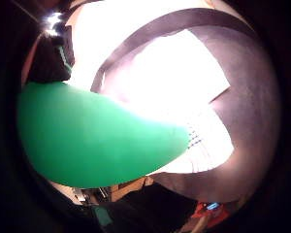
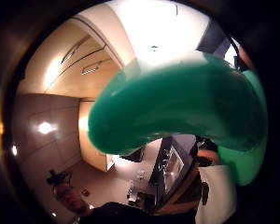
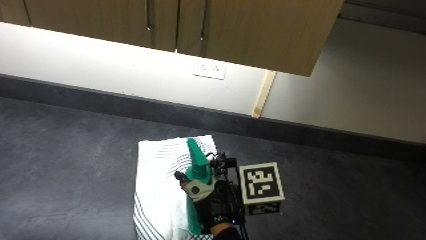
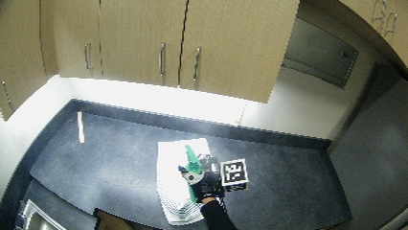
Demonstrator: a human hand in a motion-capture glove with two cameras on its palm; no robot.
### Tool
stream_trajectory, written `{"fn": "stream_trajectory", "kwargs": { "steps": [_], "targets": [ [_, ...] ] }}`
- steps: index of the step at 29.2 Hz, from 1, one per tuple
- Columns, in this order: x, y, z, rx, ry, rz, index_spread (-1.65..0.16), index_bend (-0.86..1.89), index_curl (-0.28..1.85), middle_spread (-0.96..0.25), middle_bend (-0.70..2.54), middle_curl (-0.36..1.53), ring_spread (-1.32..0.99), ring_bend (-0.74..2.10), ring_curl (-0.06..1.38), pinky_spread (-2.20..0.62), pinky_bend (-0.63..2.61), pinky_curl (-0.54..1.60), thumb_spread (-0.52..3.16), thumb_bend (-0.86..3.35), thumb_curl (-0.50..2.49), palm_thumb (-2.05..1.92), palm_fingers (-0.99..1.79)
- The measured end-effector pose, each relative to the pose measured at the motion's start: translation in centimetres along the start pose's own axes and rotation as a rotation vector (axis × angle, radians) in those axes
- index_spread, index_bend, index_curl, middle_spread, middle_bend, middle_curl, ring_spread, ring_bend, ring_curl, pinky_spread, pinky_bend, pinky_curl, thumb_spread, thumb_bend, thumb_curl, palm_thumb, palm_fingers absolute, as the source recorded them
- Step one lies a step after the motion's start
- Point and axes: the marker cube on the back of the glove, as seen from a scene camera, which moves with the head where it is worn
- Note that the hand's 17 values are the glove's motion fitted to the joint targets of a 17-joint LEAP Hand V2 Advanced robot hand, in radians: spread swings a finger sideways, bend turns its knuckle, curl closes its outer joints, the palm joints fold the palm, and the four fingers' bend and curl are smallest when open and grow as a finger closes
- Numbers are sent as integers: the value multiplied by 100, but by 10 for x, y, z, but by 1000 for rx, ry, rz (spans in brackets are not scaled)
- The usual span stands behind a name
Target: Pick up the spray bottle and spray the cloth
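A white cloth (image 3: 158, 190) with thin dark stripes lies flat on the dark grey counter (image 3: 66, 165). My gloved right hand (image 3: 214, 207) grips a green spray bottle (image 3: 197, 165) over the cloth's right part, the bottle's long green top reaching toward the back wall. In the wide outside view the hand (image 4: 208, 184) and bottle (image 4: 191, 160) sit over the cloth (image 4: 175, 187) in the counter's middle. The green bottle (image 1: 97, 141) fills much of both palm views (image 2: 177, 107), close against the palm, with the striped cloth (image 1: 203, 141) showing past it.
The counter meets a low dark upstand and a white wall (image 3: 100, 65) with a socket (image 3: 208, 69). Wooden cabinets (image 3: 200, 25) hang above. A small white upright object (image 4: 80, 127) stands at the counter's far left. A sink corner (image 4: 32, 218) shows at the near left.
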Motion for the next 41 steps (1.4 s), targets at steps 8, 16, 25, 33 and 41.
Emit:
{"fn": "stream_trajectory", "kwargs": {
  "steps": [8, 16, 25, 33, 41],
  "targets": [
    [10, 11, -11, 67, 44, 2, -13, 15, 39, 0, 23, 57, -4, 41, 49, -1, 33, 48, 65, -2, 68, 109, 96],
    [-5, 6, -4, 91, 10, -59, -13, 15, 40, 0, 23, 57, -5, 40, 49, -1, 30, 48, 65, -2, 68, 109, 96],
    [-9, 1, 14, 90, -130, 8, -13, 15, 40, 0, 23, 56, -5, 38, 49, -2, 26, 47, 67, -2, 68, 110, 94],
    [6, 5, 21, 73, -180, 29, -13, 15, 40, 0, 22, 56, -5, 37, 48, -1, 23, 46, 69, -2, 67, 109, 93],
    [57, 23, 18, 88, -183, 152, -13, 16, 41, 1, 23, 55, -6, 35, 48, 0, 17, 44, 74, -2, 66, 108, 91]
  ]
}}
